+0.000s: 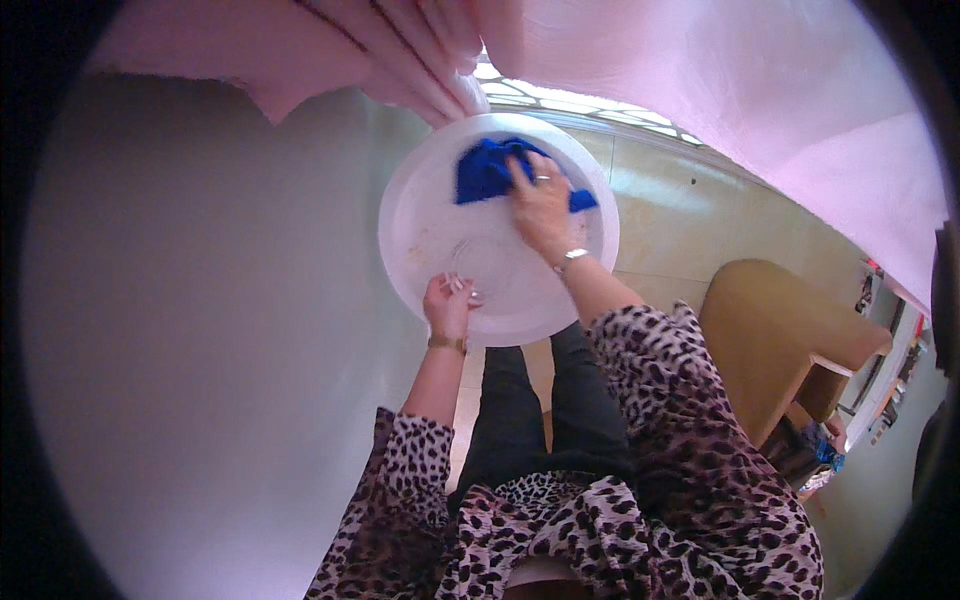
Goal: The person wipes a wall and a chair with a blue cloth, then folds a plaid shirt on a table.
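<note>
A large round white dish-like piece (410, 235) faces me, with faint brownish marks and a clear ring-shaped middle. My right hand (540, 215), wearing a ring, presses a crumpled blue cloth (482, 170) against its upper part. My left hand (449, 300) is at its lower left, fingers curled around a small pale or clear part near the middle, too small to make out. What supports the round piece is not clear.
Pink drapery (700, 60) hangs along the top, with a white lattice (560, 100) behind. A pale smooth surface (200, 300) fills the left. At right are a tan curved furniture piece (760, 320) and clutter (815, 440). My legs stand on a tiled floor (650, 240).
</note>
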The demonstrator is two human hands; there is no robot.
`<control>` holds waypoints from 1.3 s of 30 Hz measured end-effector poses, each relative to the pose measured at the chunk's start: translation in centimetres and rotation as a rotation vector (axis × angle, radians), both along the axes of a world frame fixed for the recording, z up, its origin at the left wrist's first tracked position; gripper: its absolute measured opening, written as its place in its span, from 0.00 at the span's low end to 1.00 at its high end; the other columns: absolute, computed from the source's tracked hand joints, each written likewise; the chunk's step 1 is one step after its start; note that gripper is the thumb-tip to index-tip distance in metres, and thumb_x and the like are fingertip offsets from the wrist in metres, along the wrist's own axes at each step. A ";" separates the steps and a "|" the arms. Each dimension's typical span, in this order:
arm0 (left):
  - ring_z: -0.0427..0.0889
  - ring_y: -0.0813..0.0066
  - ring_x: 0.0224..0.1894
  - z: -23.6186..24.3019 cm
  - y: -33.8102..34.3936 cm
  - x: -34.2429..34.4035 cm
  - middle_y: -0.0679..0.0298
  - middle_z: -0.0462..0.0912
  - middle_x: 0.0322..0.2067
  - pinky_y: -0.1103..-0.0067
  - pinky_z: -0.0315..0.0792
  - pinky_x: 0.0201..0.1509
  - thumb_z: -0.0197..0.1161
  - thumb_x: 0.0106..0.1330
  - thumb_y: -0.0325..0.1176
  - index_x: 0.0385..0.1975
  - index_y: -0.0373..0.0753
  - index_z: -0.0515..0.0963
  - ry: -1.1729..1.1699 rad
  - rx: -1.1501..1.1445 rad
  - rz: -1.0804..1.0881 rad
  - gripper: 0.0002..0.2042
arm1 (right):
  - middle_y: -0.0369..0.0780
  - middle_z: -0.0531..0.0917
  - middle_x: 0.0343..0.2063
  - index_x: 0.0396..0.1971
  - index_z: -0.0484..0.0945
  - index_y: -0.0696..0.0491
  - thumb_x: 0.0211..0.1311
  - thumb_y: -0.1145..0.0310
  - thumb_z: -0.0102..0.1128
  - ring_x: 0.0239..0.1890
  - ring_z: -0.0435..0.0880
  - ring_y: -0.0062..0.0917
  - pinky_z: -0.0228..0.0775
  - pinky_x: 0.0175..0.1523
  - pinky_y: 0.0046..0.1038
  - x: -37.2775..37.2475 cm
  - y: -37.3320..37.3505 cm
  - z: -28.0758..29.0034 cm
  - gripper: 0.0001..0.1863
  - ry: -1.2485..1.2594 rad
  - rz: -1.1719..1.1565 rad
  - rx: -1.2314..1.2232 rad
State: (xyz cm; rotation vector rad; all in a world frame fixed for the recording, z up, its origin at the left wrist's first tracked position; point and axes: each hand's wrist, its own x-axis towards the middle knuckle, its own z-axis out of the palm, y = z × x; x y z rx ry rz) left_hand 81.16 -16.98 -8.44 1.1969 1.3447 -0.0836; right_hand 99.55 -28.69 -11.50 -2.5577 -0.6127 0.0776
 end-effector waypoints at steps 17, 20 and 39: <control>0.86 0.67 0.29 5.9 3.4 -9.9 0.53 0.84 0.39 0.77 0.82 0.29 0.59 0.59 0.17 0.51 0.33 0.68 -0.004 -0.043 0.219 0.19 | 0.39 0.62 0.70 0.65 0.69 0.39 0.61 0.65 0.59 0.74 0.53 0.38 0.43 0.74 0.46 -0.1 -8.5 0.3 0.29 0.001 0.396 -0.325; 0.86 0.67 0.29 6.2 2.5 -10.3 0.53 0.84 0.39 0.77 0.81 0.28 0.59 0.59 0.17 0.51 0.32 0.68 0.009 -0.038 0.203 0.19 | 0.40 0.58 0.72 0.67 0.67 0.44 0.69 0.66 0.52 0.75 0.49 0.37 0.39 0.75 0.46 2.7 -0.2 -0.3 0.26 -0.075 0.193 -0.219; 0.85 0.66 0.27 6.1 3.0 -12.0 0.52 0.84 0.39 0.74 0.82 0.30 0.61 0.59 0.18 0.52 0.34 0.68 -0.012 -0.091 0.184 0.20 | 0.46 0.50 0.74 0.68 0.64 0.49 0.60 0.71 0.55 0.75 0.47 0.47 0.47 0.71 0.52 -3.1 -9.2 -1.7 0.33 -0.033 -0.023 -0.422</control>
